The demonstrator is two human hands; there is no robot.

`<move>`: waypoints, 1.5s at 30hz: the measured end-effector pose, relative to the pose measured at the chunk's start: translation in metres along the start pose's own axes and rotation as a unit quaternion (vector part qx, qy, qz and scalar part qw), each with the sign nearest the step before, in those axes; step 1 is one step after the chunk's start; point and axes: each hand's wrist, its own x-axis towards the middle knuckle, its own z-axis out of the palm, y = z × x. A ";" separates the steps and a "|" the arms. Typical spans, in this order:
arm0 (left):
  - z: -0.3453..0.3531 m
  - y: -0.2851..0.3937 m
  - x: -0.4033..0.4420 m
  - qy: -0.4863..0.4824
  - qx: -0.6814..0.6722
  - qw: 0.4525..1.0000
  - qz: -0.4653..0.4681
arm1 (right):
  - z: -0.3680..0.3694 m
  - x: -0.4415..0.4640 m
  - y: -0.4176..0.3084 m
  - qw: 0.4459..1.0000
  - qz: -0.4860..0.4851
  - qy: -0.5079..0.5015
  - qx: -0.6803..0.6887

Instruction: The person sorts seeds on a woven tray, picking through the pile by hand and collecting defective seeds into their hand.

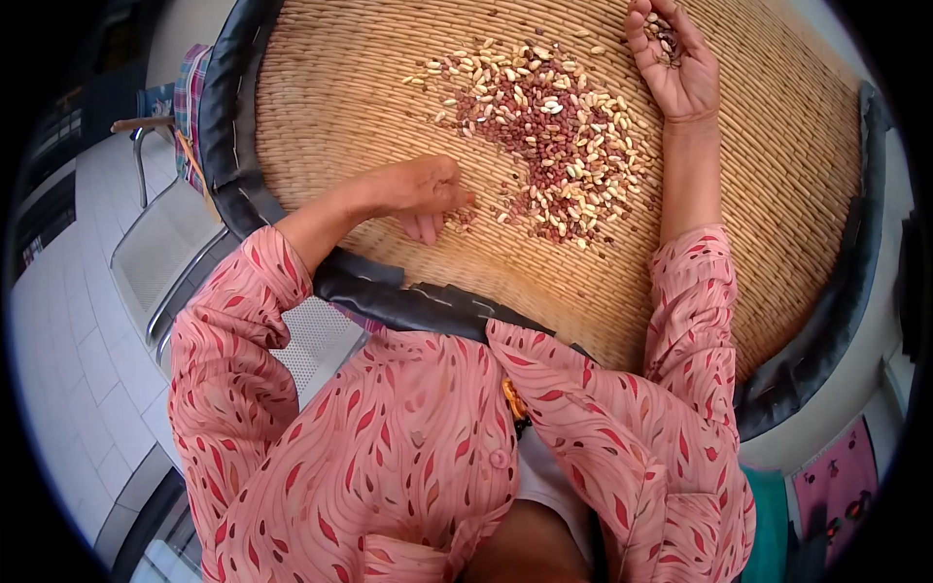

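A loose heap of dark red and cream beans (549, 131) is spread over a large woven tray (330, 87) with a padded black rim. My left hand (428, 191) is over the near left part of the weave, knuckles up. Its thumb and forefinger come together beside a small patch of reddish beans (463, 216); whether anything sits between the fingertips is hidden. Palm up at the far right of the heap, my right hand (680, 83) is cupped, with curled fingers around a small handful of dark and pale beans (663, 41).
The tray's black rim (364, 282) passes close in front of my body. A perforated metal chair (165, 238) stands to the left, near a plaid cloth (191, 92). Pale floor tiles (83, 321) lie below. A pink patterned cloth (838, 481) is at the lower right.
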 end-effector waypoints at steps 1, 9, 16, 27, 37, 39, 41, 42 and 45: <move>0.004 0.005 0.004 -0.007 -0.049 0.999 -0.004 | 0.006 0.000 0.003 0.998 -0.026 0.050 -0.004; 0.023 0.045 0.030 0.026 -0.367 0.910 0.192 | 0.000 0.000 0.000 1.000 -0.016 0.010 -0.010; -0.014 0.041 0.014 0.226 -0.253 0.911 0.233 | 0.002 0.000 0.000 1.000 -0.015 -0.016 0.003; 0.022 0.041 0.036 0.336 0.156 0.833 0.412 | 0.000 0.001 0.000 0.999 -0.012 -0.029 0.000; 0.041 0.035 0.050 0.409 0.248 0.787 0.390 | 0.000 0.002 0.000 1.000 -0.018 -0.022 -0.002; 0.041 0.035 0.051 0.411 0.257 0.784 0.388 | 0.001 0.002 0.001 1.000 -0.015 -0.023 -0.004; 0.040 0.036 0.052 0.410 0.267 0.782 0.385 | 0.002 0.002 0.000 1.000 -0.015 -0.015 -0.006; 0.040 0.036 0.054 0.409 0.255 0.784 0.391 | 0.003 0.001 0.001 1.000 -0.015 -0.006 -0.008; 0.037 0.037 0.052 0.378 0.230 0.812 0.381 | 0.005 0.001 0.003 0.999 -0.027 0.012 -0.017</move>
